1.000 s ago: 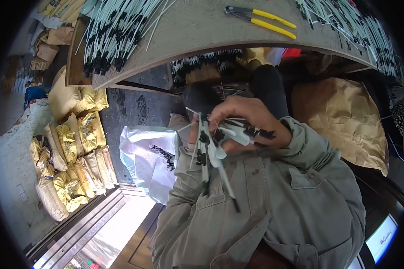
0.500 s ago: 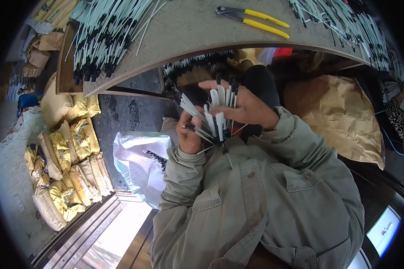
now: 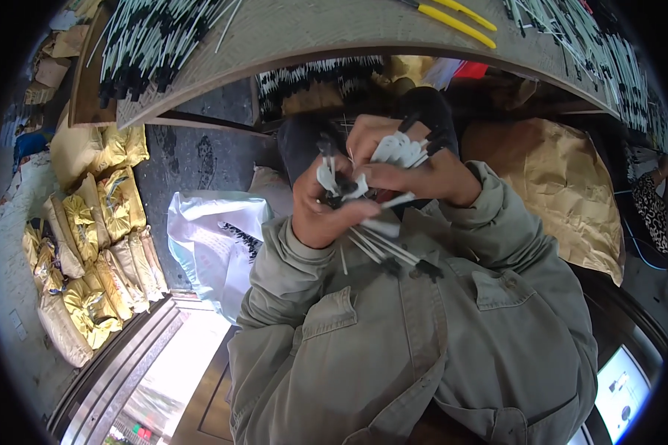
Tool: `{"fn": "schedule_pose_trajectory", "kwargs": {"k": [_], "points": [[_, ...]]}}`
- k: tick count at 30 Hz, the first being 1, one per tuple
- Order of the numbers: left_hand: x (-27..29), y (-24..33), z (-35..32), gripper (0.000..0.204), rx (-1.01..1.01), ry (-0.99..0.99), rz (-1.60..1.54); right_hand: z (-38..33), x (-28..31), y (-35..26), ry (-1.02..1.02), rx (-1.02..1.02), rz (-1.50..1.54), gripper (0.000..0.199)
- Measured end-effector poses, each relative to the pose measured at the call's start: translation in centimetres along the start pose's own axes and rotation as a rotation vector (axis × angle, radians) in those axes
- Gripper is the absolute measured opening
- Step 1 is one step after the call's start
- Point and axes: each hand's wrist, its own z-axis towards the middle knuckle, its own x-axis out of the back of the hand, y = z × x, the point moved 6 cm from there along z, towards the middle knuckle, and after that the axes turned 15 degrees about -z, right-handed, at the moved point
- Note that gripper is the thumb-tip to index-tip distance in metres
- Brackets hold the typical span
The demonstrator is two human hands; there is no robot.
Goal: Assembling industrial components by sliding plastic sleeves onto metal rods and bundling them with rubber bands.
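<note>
Both my hands are raised close together over my lap, in front of my shirt. My left hand (image 3: 319, 211) is closed round several thin white sticks with black tips, its thumb pointing toward the other hand. Fingers curled, my right hand (image 3: 430, 174) grips a bundle of white black-tipped sticks (image 3: 399, 150), whose flat rounded ends fan out above the palm. More sticks (image 3: 382, 248) jut from below the hands toward my chest. Motion blurs the sticks between the hands, so I cannot make out where the two bunches meet.
A table (image 3: 289, 37) spans the far side. A pile of similar sticks (image 3: 156, 52) lies on its left, another pile (image 3: 586, 52) on its right, with yellow-handled pliers (image 3: 460, 22) between. A white bag (image 3: 208, 230), yellow-brown packages (image 3: 96, 252) and a brown paper sack (image 3: 549, 193) stand around me.
The sticks spread upright between my hands are now tilted and gathered, with several pointing down toward my chest. My hands have turned inward. The whole view has shifted slightly.
</note>
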Motion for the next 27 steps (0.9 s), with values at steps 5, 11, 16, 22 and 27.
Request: {"fn": "schedule_pose_trajectory", "kwargs": {"k": [5, 11, 16, 22, 27], "points": [[-0.2, 1.5, -1.5, 0.042, -0.076, 0.062, 0.235, 0.3, -1.2, 0.0, -0.064, -0.096, 0.032, 0.011], [-0.3, 1.7, -2.7, 0.029, -0.013, -0.205, 0.237, 0.4, -1.5, -1.8, -0.025, 0.109, -0.075, 0.012], [0.3, -0.5, -3.3, 0.014, 0.119, -0.012, -0.218, -0.2, -3.3, 1.6, -0.119, -0.101, 0.197, 0.016], [1.7, -1.3, -1.9, 0.017, -0.043, 0.102, -0.030, -0.3, -2.4, 2.5, -0.161, -0.135, 0.024, 0.025], [3.5, -2.7, -1.3, 0.016, -0.059, 0.096, -0.039, -0.7, -1.9, 1.6, -0.105, -0.136, -0.235, 0.029]]}}
